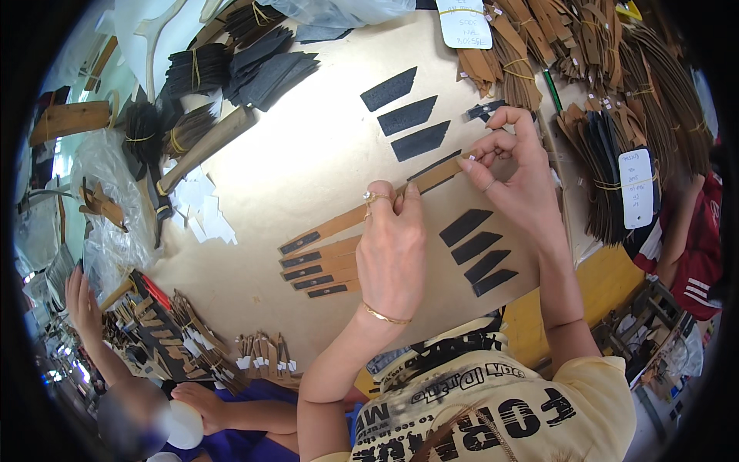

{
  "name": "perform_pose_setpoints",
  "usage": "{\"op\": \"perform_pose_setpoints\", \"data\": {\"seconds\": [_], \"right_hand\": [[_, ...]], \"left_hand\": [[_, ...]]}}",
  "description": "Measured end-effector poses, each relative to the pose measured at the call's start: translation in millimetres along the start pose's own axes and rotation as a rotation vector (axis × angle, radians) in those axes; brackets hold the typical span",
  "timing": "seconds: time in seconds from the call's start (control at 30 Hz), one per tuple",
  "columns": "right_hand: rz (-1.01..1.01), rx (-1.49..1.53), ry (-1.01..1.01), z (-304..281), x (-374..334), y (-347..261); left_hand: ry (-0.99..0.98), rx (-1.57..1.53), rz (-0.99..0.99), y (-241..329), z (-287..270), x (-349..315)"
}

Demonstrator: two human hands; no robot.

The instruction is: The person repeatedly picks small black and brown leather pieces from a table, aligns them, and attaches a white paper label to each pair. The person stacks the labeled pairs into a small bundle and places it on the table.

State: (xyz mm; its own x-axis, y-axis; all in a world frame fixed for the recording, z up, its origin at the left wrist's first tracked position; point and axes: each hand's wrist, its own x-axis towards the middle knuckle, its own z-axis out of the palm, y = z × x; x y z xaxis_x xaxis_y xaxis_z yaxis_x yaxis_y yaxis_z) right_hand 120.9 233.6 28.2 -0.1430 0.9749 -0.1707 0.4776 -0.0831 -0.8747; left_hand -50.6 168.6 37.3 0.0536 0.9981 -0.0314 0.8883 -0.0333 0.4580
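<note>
Tan, leathery-looking strip [342,222] pinched near two o'clock by right fingers [482,178]; left fingers [412,202] bunched over its middle, gripping or just pressing, cannot tell. Black piece [435,165] peeks out beneath: uneven pull could skew it. Eight o'clock, dark-tipped strips [336,252] fanned close, stray wrist could nudge them. One o'clock, three slant-ended black patches [406,119], flat, matte, on smooth desk [308,154].

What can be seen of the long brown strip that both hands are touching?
The narrow brown strip looks like leather and lies slantwise on the table, passing under the left hand, its right end higher in the picture. A black patch covers its left end; black material edges it near the right. The right hand pinches its right end.
</note>
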Motion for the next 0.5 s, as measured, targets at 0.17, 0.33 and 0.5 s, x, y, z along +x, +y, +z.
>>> {"op": "perform_pose_setpoints", "data": {"seconds": [0.17,0.33,0.5], "right_hand": [[-0.020,-0.014,0.005,0.2,0.7,0.6],[-0.036,-0.036,0.009,1.2,1.0,1.8],[-0.089,-0.079,0.027,3.6,-1.7,2.4]], "left_hand": [[-0.015,-0.004,-0.007,0.0,-1.3,0.6],[-0.023,-0.008,-0.012,0.2,-1.6,0.5],[-0.047,-0.016,-0.033,0.4,-2.2,0.7]]}}
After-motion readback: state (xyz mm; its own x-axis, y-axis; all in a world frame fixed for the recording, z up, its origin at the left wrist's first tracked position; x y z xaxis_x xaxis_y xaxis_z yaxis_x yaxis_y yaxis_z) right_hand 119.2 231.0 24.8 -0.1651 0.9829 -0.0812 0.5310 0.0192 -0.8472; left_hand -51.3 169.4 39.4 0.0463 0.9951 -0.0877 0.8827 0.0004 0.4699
